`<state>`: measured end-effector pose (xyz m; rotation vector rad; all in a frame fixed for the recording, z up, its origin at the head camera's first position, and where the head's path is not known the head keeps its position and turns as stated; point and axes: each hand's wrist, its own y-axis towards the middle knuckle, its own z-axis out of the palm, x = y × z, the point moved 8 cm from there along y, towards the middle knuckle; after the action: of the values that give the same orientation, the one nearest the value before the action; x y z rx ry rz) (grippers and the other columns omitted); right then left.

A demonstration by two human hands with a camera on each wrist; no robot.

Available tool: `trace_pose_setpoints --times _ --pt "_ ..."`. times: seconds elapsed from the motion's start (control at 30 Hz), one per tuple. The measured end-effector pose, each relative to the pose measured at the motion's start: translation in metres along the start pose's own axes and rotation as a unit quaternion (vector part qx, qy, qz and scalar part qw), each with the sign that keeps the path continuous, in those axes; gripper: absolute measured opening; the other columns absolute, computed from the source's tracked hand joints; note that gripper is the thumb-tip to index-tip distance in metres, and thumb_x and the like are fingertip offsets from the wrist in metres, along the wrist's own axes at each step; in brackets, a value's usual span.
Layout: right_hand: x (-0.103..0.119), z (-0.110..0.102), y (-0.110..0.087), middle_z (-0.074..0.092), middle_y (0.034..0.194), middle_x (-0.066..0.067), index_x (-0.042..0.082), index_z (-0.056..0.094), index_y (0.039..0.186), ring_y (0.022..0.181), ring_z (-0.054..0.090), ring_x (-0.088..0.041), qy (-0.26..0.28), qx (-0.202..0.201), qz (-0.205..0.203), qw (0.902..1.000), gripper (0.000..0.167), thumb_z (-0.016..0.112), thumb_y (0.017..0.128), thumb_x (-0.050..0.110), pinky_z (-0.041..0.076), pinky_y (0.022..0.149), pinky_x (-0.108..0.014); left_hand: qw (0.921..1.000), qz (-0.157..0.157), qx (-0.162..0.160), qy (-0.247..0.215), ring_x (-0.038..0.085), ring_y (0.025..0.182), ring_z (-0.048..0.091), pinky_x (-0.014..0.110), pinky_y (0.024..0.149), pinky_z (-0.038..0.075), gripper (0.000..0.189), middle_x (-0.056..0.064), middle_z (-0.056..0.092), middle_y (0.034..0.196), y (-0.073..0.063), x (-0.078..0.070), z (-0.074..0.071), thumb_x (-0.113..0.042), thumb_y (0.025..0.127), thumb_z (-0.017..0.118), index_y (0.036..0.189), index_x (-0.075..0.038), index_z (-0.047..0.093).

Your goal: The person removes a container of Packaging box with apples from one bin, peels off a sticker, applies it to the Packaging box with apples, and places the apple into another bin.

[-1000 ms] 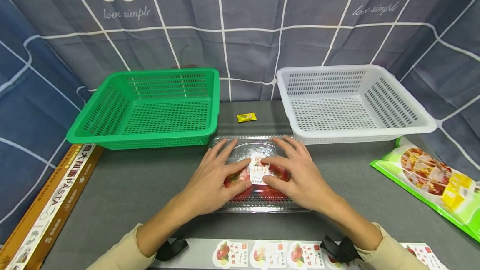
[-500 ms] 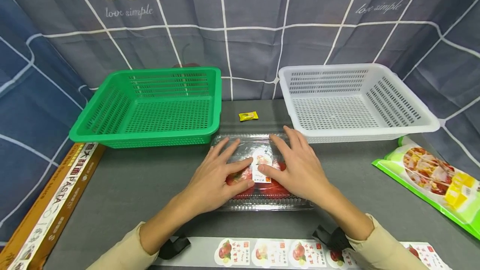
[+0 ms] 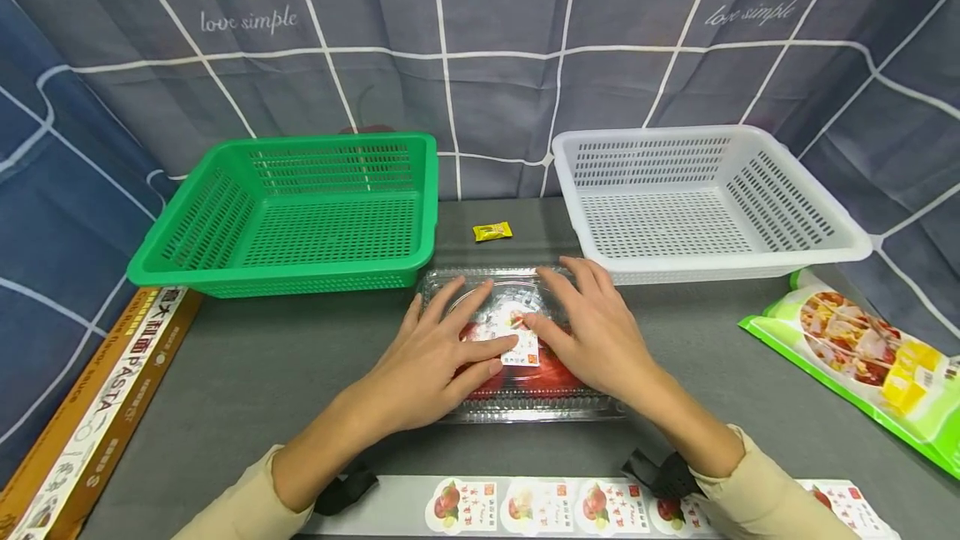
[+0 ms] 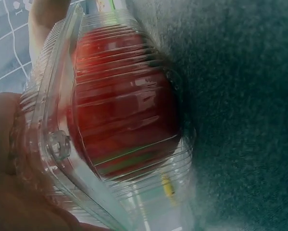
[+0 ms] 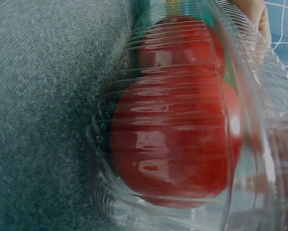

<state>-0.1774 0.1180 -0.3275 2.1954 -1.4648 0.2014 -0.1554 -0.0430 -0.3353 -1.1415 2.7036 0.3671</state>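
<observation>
Clear lidded container under two hands. The container [image 3: 525, 417] stands midway across the grey surface [image 3: 247, 390], well in from its left and right edges, between a yellow sachet [image 3: 492, 232] near the far edge and a strip of labels [image 3: 465, 507] toward the near edge. Round red fruits [image 5: 172, 139] show through its ribbed wall in both wrist views. A white label [image 3: 529, 350] lies on the lid near its middle.

Left hand [image 3: 427, 361]: grip spread, fingers lying over the left part of the lid, the index fingertip over the label and the thumb just beside its near left corner. Right hand [image 3: 603, 336]: grip likewise spread, fingers reaching toward the far edge of the lid, the thumb at the label's upper part. Neither grip pinches anything.

The step in hand appears to be smoothing the label down. This is best done with light, flat strokes from the middle outward, finishing at each corner, since the thin lid would probably flex under hard pressure. One hand should steady the rim while the other strokes; dragging sideways could wrinkle the paper or shift the container.
</observation>
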Motion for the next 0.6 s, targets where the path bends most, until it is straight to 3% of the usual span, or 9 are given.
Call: trace_pose_setpoints --times 0.1,0.27,0.6 --pt "0.000 0.001 0.002 0.043 0.143 -0.024 0.007 0.052 0.142 0.134 0.033 -0.039 -0.022 0.008 0.008 0.9997 0.072 0.067 0.089 0.053 0.041 0.093 -0.065 0.9999 -0.012 -0.002 0.005 0.035 0.147 0.013 0.072 0.105 0.020 0.039 0.007 0.019 0.163 0.001 0.001 0.000 -0.048 0.103 0.046 0.140 -0.040 0.056" --pt "0.002 0.000 0.009 0.050 0.133 -0.024 0.007 0.052 0.141 0.126 0.041 -0.040 -0.063 0.004 0.011 0.9979 0.075 0.067 0.087 0.057 0.047 0.085 -0.060 0.9993 -0.033 -0.018 0.007 0.035 0.144 0.018 0.066 0.109 0.021 0.046 0.012 0.022 0.161 0.000 0.005 0.000 -0.049 0.100 0.048 0.141 -0.031 0.057" --pt "0.001 -0.001 0.018 0.056 0.120 -0.021 0.011 0.056 0.138 0.116 0.045 -0.038 -0.067 -0.006 0.024 0.9974 0.056 0.069 0.092 0.041 0.047 0.084 -0.055 0.9982 -0.044 -0.035 -0.021 0.036 0.144 0.021 0.064 0.111 0.020 0.047 0.014 0.028 0.159 0.000 0.008 0.000 -0.050 0.097 0.054 0.137 -0.026 0.062"
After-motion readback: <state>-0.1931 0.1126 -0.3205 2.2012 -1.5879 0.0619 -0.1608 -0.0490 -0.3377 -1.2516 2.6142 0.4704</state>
